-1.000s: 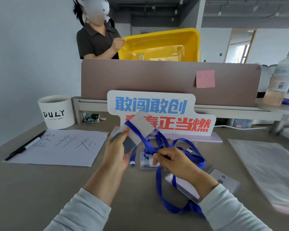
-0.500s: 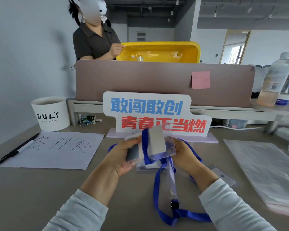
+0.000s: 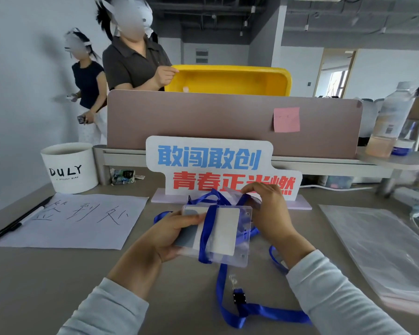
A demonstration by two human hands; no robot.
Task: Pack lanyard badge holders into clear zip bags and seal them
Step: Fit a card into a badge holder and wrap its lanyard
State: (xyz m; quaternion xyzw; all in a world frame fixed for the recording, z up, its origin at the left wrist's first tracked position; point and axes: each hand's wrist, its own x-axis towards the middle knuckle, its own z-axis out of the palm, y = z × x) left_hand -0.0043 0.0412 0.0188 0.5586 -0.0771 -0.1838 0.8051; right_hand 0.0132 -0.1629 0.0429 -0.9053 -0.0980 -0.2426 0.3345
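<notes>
Left hand [image 3: 169, 238] grips the badge holder [image 3: 224, 234] by its left end, thumb on top, held flat just above the desk [image 3: 58, 286], centre frame. Holder is clear, with a grey card and a white card inside.
Blue lanyard [image 3: 205, 235] is wrapped once across the holder's middle. The rest trails to lower centre, with a black buckle [image 3: 239, 298] lying on the desk.
Right hand [image 3: 271, 213] sits just beyond the holder's upper right corner, fingers curled and pinching lanyard loops there. There's a bit of clear plastic under the fingertips too; can't tell what it is.
Zip bags [image 3: 385, 250]: flat stack at right edge of frame, well apart from both hands.
Sign [image 3: 215, 165] with blue and red characters stands just behind the hands.
Left side: handwritten paper [image 3: 78, 221], pens [image 3: 17, 221] along its left edge, white cup [image 3: 70, 168] behind it.
Divider [image 3: 203, 122] across the middle has a pink sticky note [image 3: 286, 119] on it. Bottle [image 3: 387, 124] is on the shelf at right.
Upper left: two people behind the divider, one holding a yellow bin [image 3: 228, 79].
</notes>
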